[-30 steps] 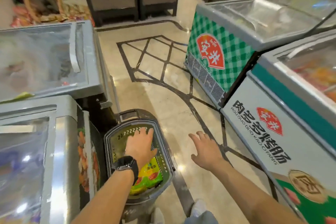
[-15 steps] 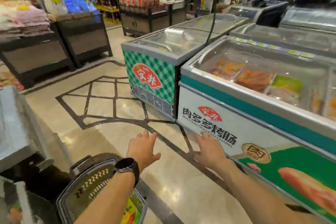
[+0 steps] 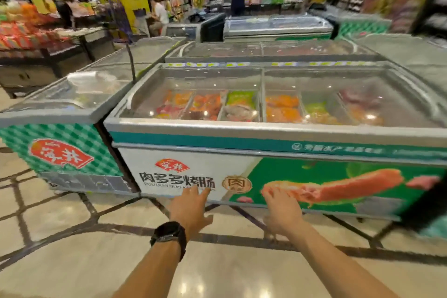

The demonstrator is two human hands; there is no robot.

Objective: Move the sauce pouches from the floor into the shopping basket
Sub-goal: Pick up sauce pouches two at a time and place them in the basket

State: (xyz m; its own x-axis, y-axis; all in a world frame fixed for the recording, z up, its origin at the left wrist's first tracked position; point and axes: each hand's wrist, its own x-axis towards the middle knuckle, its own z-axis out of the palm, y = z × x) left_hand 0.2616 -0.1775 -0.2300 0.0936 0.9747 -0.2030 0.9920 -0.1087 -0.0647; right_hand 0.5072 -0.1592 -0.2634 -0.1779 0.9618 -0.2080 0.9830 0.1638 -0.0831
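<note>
My left hand (image 3: 191,208), with a black watch on its wrist, reaches forward over the floor with straight, spread fingers and holds nothing. My right hand (image 3: 281,210) is stretched out beside it, fingers relaxed and empty. Both hover just in front of the lower panel of a chest freezer (image 3: 278,138). No sauce pouch and no shopping basket is in view.
A second, green-checked chest freezer (image 3: 60,143) stands to the left, with more freezers behind. Dark display shelves (image 3: 48,55) with goods line the back left. People stand far off in the aisles. Glossy tiled floor (image 3: 72,261) with dark lines lies beneath my arms.
The view has swung up and to the right, away from the basket with the yellow-green pouch, which has left the frame. My left hand came off the basket; both hands stay empty.
</note>
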